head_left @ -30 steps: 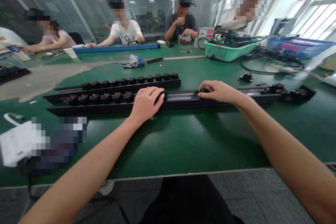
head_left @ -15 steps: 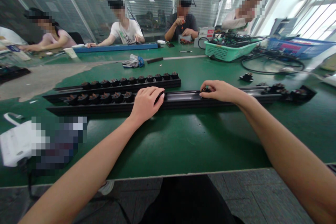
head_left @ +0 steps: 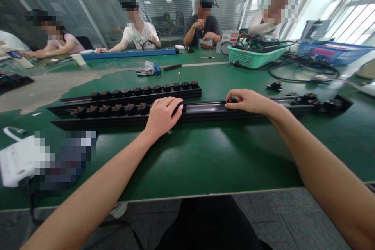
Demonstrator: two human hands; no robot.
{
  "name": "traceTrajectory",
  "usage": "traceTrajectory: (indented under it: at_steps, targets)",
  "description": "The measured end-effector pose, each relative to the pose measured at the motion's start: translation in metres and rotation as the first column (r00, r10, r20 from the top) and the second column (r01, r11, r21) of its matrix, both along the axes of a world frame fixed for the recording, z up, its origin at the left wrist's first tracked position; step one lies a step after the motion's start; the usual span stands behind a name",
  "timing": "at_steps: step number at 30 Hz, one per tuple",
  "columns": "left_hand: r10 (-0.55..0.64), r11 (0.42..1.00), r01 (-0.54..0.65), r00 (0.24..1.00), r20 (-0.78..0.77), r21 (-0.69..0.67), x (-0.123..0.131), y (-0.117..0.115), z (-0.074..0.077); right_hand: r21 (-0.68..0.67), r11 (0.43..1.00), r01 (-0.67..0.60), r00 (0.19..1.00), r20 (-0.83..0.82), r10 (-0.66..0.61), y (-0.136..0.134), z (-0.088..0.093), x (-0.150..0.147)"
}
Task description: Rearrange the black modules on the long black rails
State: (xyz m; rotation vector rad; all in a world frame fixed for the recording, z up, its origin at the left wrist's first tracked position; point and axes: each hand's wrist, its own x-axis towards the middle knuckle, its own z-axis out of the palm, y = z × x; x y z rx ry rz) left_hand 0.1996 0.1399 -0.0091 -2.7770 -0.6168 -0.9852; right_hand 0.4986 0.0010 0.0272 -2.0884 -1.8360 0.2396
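Observation:
A long black channel rail lies crosswise in front of me, and a row of round black socket modules with copper-coloured contacts sits in its left part. My left hand is closed over the rail at the right end of that row. Between its thumb and fingers shows a dark edge of one module. Further right, my right hand pinches another socket module, whose underside is hidden in the rail. Bare shiny channel shows between my two hands.
Behind lies a second rail filled with modules. Loose modules are at the right. A green basket of cables, a glove and a white adapter lie about. Several people sit across the table.
My right hand has shifted slightly to the right along the rail with the socket module. My left hand stays in place.

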Motion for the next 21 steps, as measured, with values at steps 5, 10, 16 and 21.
traceTrajectory:
  at_steps: [5,10,16,21]
  targets:
    - [-0.001,1.000,0.001,1.000,-0.004,0.008,0.000,0.001,0.000,-0.010,1.000,-0.002,1.000,0.006,0.002,0.000,0.001,-0.001]
    - [-0.002,1.000,0.002,1.000,-0.003,0.012,0.001,0.000,0.000,-0.020,1.000,-0.004,1.000,0.004,0.004,0.001,0.000,0.001]
    - [-0.002,1.000,0.002,1.000,-0.001,-0.006,0.001,0.000,0.000,-0.033,0.993,-0.116,0.992,-0.048,0.114,0.006,-0.004,0.010]
    - [-0.004,1.000,0.004,1.000,-0.001,0.004,0.000,0.000,-0.001,0.008,0.991,-0.132,0.988,-0.078,0.132,0.003,-0.010,0.010]
